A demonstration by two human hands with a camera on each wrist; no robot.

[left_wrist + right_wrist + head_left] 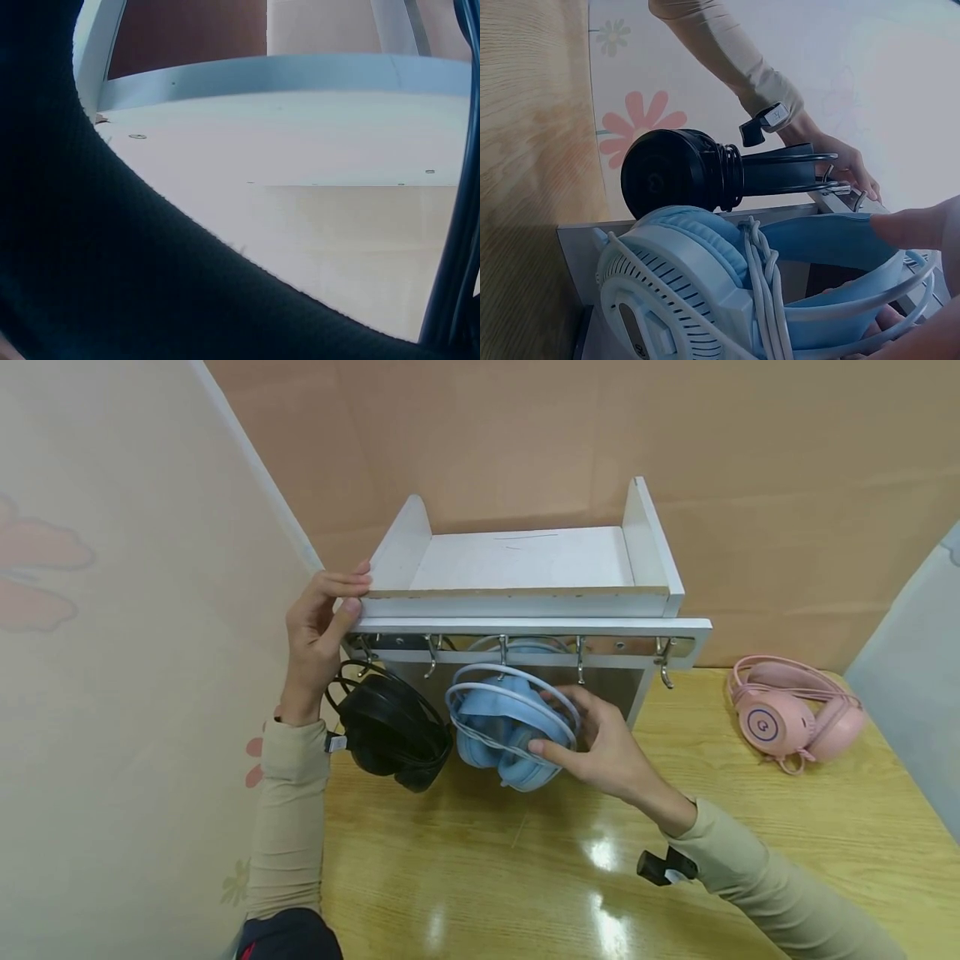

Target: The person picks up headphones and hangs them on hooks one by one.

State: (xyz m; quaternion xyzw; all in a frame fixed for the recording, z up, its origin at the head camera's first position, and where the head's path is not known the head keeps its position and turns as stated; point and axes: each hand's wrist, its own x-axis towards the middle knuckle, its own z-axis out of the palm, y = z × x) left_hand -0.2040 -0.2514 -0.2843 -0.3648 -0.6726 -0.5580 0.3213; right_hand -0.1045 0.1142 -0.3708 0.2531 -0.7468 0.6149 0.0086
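Beige sleeves [780,885] framed a white rack [517,607], its corner held by the left grip [318,631]. The right grip [600,743] pinched blue headphones [491,703] beside the middle hook [503,647], contact unclear; hanging them seemed underway, calling for careful seating.

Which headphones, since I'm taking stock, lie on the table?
The pink headphones: the black headphones hang on the hook rack; the right hand holds the blue headphones.
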